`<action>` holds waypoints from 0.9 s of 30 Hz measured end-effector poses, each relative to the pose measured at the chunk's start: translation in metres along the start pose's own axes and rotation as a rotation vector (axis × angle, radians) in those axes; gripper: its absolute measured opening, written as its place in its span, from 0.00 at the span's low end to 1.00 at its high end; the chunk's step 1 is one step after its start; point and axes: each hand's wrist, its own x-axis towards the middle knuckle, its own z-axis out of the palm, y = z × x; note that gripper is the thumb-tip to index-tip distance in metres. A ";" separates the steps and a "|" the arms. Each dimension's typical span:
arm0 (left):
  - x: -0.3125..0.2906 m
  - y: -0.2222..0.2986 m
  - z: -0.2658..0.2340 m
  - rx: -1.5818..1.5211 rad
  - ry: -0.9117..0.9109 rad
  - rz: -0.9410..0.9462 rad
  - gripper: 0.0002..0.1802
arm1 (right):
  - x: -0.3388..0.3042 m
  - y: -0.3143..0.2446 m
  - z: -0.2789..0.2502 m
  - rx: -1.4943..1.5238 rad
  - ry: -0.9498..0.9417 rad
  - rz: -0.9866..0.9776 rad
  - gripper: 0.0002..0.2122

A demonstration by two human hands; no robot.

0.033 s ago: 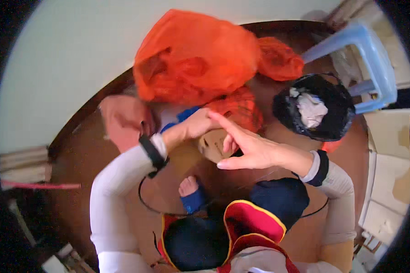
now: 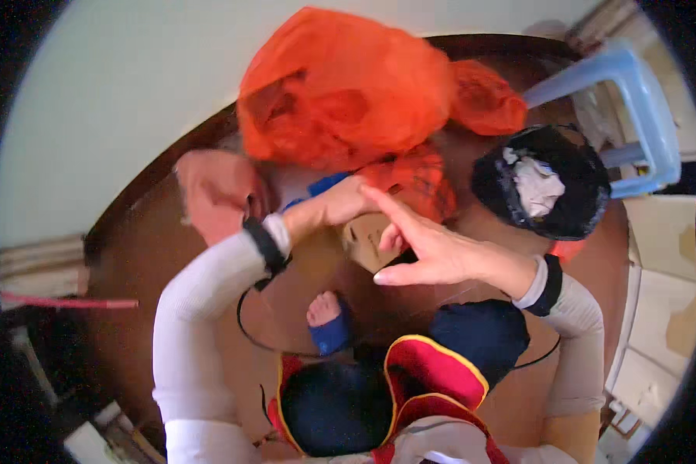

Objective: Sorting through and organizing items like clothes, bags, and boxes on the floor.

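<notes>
My left hand point(image 2: 334, 209) is bent at the wrist, its fingers hidden behind my right hand. My right hand point(image 2: 441, 254) is empty. Its index finger stretches to the left hand and seems to touch it. The thumb stands apart below, and the other fingers are curled loosely. Beneath and beyond both hands sits a small tan cardboard box point(image 2: 361, 246), partly covered by them. Behind it lie an orange checked bag or cloth point(image 2: 427, 179) and a blue item point(image 2: 329, 183), mostly hidden by my left hand.
A large orange plastic bag point(image 2: 348, 85) stands by the wall, beside a smaller orange bag point(image 2: 487, 100). A black-lined bin point(image 2: 580, 213) holds crumpled white paper point(image 2: 537, 187). On the right is a light-blue plastic stool point(image 2: 643, 100); on the left, a pinkish item point(image 2: 216, 189).
The whole scene sits slightly farther right in the picture, from a small shift of view. Both hands keep nearly the same pose.
</notes>
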 end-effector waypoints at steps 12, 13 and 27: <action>0.020 -0.033 0.004 0.481 0.158 -0.153 0.23 | 0.041 0.019 0.006 -0.275 -0.063 0.118 0.45; 0.016 -0.042 0.001 0.363 0.090 -0.105 0.22 | 0.047 0.021 0.008 -0.242 -0.052 0.110 0.44; -0.152 -0.121 -0.103 0.934 0.792 -0.774 0.50 | 0.052 0.021 0.011 -0.610 -0.210 0.237 0.30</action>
